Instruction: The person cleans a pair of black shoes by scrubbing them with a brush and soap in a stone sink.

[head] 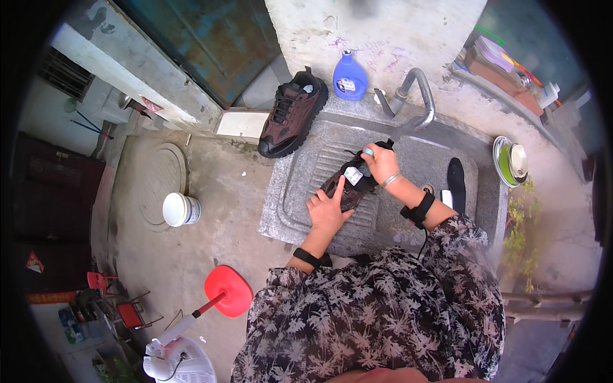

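A dark brown shoe (357,179) lies on the ribbed washboard part of a stone sink (297,225), its tongue showing a white label (353,175). My left hand (330,206) rests on the shoe's toe side, its index finger extended towards the label. The fingers of my right hand (380,163) are closed around something light blue (368,152) at the shoe's opening; what it is, I cannot tell. The matching brown shoe (292,112), with black laces, stands on the sink's back left corner. A black insole (456,184) lies in the basin at the right.
Behind the sink stand a blue detergent bottle (350,79) and a curved metal faucet (421,98). Stacked bowls (511,162) sit on the right rim. On the floor at left are a white bucket (181,209) and an electric fan with a red base (229,291).
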A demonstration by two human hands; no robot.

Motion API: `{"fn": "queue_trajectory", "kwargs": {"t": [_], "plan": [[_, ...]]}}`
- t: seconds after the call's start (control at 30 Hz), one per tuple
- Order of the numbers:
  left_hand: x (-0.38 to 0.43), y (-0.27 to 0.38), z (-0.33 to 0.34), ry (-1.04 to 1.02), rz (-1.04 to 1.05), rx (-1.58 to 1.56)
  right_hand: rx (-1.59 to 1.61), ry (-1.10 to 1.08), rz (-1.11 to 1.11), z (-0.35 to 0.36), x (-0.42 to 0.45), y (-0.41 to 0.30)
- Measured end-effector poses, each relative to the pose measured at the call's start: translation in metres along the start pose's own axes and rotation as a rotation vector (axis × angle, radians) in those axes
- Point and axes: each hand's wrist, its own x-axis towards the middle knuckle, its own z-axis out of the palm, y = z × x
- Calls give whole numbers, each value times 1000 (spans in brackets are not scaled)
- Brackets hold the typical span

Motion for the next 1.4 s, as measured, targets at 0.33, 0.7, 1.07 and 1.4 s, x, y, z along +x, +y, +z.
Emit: {"fn": "queue_trajectory", "kwargs": {"t": [0.33, 0.7, 1.07, 1.4], "plan": [[-1, -3, 1, 13, -2, -46, 582, -62, 19, 11, -29, 11], [-1, -4, 4, 54, -1, -56, 306, 44, -208, 17, -31, 4], [-2, -4, -3, -3, -1, -44, -7, -279, -333, -14, -17, 26], [0, 0, -4, -1, 23, 1, 17, -294, -373, -22, -5, 46]]}}
